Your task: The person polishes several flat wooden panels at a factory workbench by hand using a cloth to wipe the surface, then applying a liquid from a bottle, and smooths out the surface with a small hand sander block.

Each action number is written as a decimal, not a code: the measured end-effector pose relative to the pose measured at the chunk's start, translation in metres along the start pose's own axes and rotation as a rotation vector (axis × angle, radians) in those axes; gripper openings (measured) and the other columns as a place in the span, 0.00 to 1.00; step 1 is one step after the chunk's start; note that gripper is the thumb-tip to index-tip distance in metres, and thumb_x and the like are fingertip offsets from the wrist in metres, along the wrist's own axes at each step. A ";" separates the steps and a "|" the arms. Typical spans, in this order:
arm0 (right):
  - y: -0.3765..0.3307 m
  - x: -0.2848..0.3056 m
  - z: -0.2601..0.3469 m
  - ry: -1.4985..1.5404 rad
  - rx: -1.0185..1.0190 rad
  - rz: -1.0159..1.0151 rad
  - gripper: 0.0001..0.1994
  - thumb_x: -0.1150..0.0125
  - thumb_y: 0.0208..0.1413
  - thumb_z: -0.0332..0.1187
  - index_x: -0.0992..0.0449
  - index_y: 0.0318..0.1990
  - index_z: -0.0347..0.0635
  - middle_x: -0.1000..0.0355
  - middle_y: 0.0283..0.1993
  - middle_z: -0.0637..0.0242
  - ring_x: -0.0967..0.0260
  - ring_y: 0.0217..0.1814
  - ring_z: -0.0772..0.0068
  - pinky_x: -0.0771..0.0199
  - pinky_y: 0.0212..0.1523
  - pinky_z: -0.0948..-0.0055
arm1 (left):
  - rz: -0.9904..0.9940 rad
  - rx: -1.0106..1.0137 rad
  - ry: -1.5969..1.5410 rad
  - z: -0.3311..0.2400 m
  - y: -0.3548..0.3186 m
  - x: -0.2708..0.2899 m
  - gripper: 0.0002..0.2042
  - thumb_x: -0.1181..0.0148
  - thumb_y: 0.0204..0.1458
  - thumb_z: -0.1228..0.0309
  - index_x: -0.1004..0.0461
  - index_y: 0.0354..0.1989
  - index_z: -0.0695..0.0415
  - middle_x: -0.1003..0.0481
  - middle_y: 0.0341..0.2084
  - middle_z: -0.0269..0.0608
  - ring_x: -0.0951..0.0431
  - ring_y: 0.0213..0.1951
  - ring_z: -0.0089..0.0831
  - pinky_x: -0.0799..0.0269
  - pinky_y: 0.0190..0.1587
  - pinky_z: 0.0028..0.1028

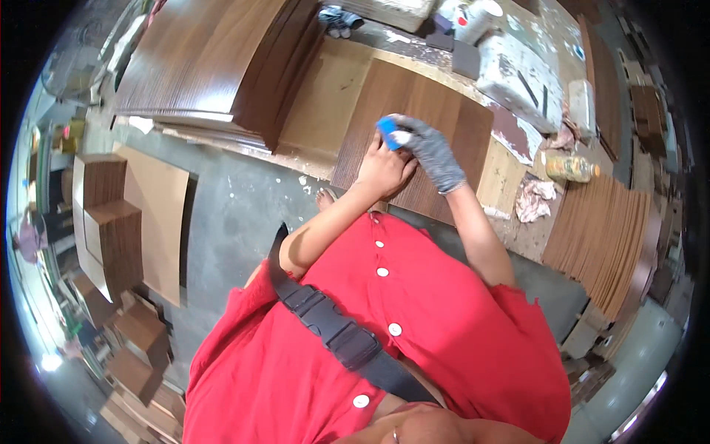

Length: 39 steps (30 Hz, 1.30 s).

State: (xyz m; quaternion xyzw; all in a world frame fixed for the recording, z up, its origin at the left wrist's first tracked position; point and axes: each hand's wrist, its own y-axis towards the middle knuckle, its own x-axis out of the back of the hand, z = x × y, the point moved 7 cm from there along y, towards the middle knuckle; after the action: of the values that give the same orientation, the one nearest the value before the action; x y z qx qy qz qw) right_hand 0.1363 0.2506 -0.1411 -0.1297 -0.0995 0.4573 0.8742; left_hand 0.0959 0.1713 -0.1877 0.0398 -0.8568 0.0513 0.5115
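Note:
A dark brown wood-veneer panel [436, 126] lies flat on a lighter board on the workbench. My right hand [431, 152], in a grey knit glove, presses a small blue block [387, 132] onto the panel's near left part. My bare left hand [384, 170] rests right beside it on the panel, fingers bent and touching the gloved hand. Whether the left hand also grips the block is hidden.
A tall stack of dark veneer panels [214, 59] sits at the bench's left. A white paint-stained box [518, 74], a yellow bottle [569, 169] and a crumpled rag [534, 200] lie right of the panel. Thin boards [606, 237] are stacked at right; wooden boxes [111, 229] stand on the floor at left.

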 end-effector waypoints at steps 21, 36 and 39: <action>0.012 -0.162 0.024 -1.006 0.709 0.569 0.12 0.36 0.54 0.36 0.20 0.44 0.45 0.26 0.44 0.58 0.29 0.49 0.52 0.29 0.53 0.58 | -0.472 -0.049 0.091 0.017 -0.003 -0.019 0.27 0.52 0.61 0.52 0.38 0.69 0.45 0.45 0.73 0.44 0.49 0.74 0.43 0.58 0.74 0.52; 0.142 -0.063 0.045 -1.168 0.674 0.283 0.10 0.36 0.55 0.34 0.18 0.43 0.42 0.24 0.43 0.57 0.29 0.49 0.52 0.29 0.55 0.59 | -0.330 0.021 0.006 0.004 -0.006 0.011 0.23 0.55 0.65 0.51 0.30 0.63 0.45 0.34 0.65 0.39 0.45 0.72 0.37 0.67 0.75 0.56; 0.141 -0.066 0.042 -1.138 0.673 0.303 0.11 0.36 0.56 0.36 0.18 0.43 0.41 0.24 0.43 0.57 0.29 0.50 0.52 0.29 0.55 0.59 | -0.388 0.009 0.015 0.005 -0.009 0.012 0.23 0.55 0.64 0.51 0.29 0.63 0.45 0.33 0.64 0.39 0.44 0.71 0.37 0.68 0.74 0.59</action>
State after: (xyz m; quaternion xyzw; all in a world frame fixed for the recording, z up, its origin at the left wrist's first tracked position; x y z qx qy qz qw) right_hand -0.0222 0.2788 -0.1499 0.3978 -0.3772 0.5779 0.6045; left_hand 0.0865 0.1618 -0.1787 0.2064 -0.8289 -0.0441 0.5180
